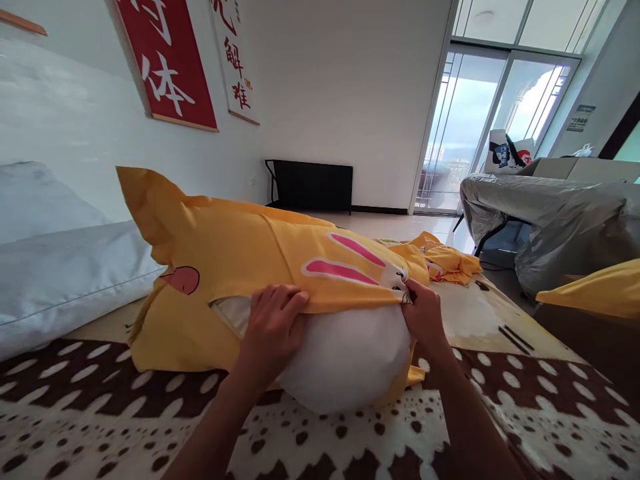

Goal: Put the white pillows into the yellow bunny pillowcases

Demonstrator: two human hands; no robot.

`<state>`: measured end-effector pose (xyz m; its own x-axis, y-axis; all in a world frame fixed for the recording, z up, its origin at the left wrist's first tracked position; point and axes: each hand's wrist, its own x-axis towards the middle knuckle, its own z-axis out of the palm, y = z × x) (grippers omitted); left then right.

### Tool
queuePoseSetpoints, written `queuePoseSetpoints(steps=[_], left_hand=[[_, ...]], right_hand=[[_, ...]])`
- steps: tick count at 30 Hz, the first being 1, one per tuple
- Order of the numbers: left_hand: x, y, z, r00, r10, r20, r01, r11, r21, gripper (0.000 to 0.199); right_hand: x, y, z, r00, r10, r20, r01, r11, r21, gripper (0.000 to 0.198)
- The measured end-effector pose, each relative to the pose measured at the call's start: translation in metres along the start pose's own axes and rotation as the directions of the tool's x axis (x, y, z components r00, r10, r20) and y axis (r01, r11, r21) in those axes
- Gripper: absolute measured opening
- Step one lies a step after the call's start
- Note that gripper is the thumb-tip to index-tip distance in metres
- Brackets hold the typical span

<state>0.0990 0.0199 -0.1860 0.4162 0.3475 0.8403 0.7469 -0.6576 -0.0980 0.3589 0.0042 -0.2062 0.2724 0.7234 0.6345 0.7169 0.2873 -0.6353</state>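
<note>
A yellow pillowcase (pixel 240 247) with a printed white and pink rabbit lies over a white pillow (pixel 350 353), whose near side bulges out through the case's opening. My left hand (pixel 275 323) is closed on the edge of that opening, thumb and fingers pinching the cloth left of the rabbit's ears. Further right, my right hand (pixel 424 313) grips the same edge beside the rabbit's face. Between the two hands the yellow edge is drawn fairly straight across the top of the pillow. The case's left end stands up in a pointed corner.
Below lies a brown and cream patterned blanket (pixel 280 433). White pillows (pixel 75 273) rest against the left wall. More yellow cloth (pixel 450 260) is bunched behind, and another yellow piece (pixel 595 290) sits at the right edge. Plastic-covered furniture (pixel 550 200) stands at the back right.
</note>
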Motion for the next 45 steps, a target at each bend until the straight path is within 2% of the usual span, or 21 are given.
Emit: queuePoseSetpoints(steps=[2,4,6,7,8,9,12,15,19,24,27,30,33,36,38,40,42,45], left_hand=[[0.001,0.014,-0.014,0.998,0.051,0.025,-0.048,0.991,-0.122,0.011],[0.001,0.034,-0.026,0.969,0.192,0.158,-0.14,0.946,-0.294,0.007],[-0.001,0.055,-0.033,0.872,0.346,0.348,-0.181,0.886,-0.426,0.007],[-0.002,0.063,-0.034,0.817,0.382,0.433,-0.175,0.878,-0.446,0.012],[-0.003,0.07,-0.032,0.777,0.385,0.498,-0.16,0.886,-0.435,0.019],[-0.004,0.074,-0.028,0.757,0.364,0.542,-0.144,0.903,-0.405,0.027],[-0.009,0.07,-0.009,0.772,0.29,0.566,-0.145,0.947,-0.287,0.049],[-0.014,0.057,0.012,0.827,0.233,0.511,-0.17,0.971,-0.168,0.054],[-0.016,0.044,0.034,0.889,0.13,0.438,-0.106,0.991,-0.079,0.049],[-0.014,0.038,0.049,0.916,0.063,0.396,-0.042,0.997,-0.062,0.04],[-0.016,0.035,0.055,0.926,0.017,0.378,-0.008,1.0,-0.027,0.03],[-0.024,0.028,0.061,0.929,-0.06,0.366,0.036,0.997,0.074,0.015],[-0.036,0.019,0.067,0.955,-0.036,0.295,0.002,0.993,0.114,0.021],[-0.04,0.017,0.064,0.993,0.103,0.058,-0.111,0.981,0.159,0.019],[-0.035,0.02,0.057,0.977,0.164,-0.133,-0.13,0.963,0.235,0.016],[-0.026,0.025,0.049,0.939,0.192,-0.286,-0.118,0.96,0.254,0.012],[-0.018,0.027,0.044,0.912,0.2,-0.359,-0.124,0.967,0.224,0.01],[-0.012,0.023,0.045,0.928,0.172,-0.329,-0.115,0.976,0.185,0.01]], right_hand=[[-0.003,-0.004,0.0,0.998,-0.017,-0.066,0.02,0.999,0.048,0.011],[-0.006,-0.009,0.001,0.993,-0.033,-0.114,0.044,0.995,0.094,0.007],[-0.008,-0.013,0.001,0.99,-0.045,-0.134,0.062,0.989,0.131,0.006],[-0.009,-0.015,0.0,0.99,-0.047,-0.134,0.067,0.987,0.144,0.005],[-0.01,-0.016,0.0,0.99,-0.048,-0.134,0.069,0.986,0.153,0.005],[-0.011,-0.017,0.0,0.99,-0.048,-0.13,0.068,0.985,0.157,0.005],[-0.013,-0.02,-0.002,0.994,-0.034,-0.107,0.051,0.986,0.158,0.005],[-0.014,-0.021,-0.003,0.997,-0.01,-0.08,0.025,0.982,0.19,0.004],[-0.016,-0.027,-0.004,0.999,0.011,-0.037,0.0,0.957,0.29,0.003],[-0.024,-0.043,-0.005,0.997,0.034,0.068,-0.06,0.904,0.423,0.009],[-0.032,-0.056,-0.008,0.995,0.036,0.089,-0.073,0.886,0.457,0.011],[-0.041,-0.071,-0.011,0.993,-0.017,0.12,-0.043,0.878,0.476,0.009],[-0.049,-0.082,-0.014,0.977,-0.106,0.183,0.006,0.879,0.477,0.01],[-0.047,-0.082,-0.016,0.979,-0.168,0.114,0.107,0.903,0.415,0.009],[-0.04,-0.075,-0.013,0.982,-0.187,0.01,0.172,0.923,0.344,0.013],[-0.032,-0.067,-0.007,0.975,-0.2,-0.095,0.219,0.937,0.272,0.012],[-0.029,-0.06,0.005,0.958,-0.214,-0.191,0.253,0.944,0.211,0.007],[-0.034,-0.054,0.029,0.946,-0.22,-0.24,0.26,0.954,0.15,0.011]])
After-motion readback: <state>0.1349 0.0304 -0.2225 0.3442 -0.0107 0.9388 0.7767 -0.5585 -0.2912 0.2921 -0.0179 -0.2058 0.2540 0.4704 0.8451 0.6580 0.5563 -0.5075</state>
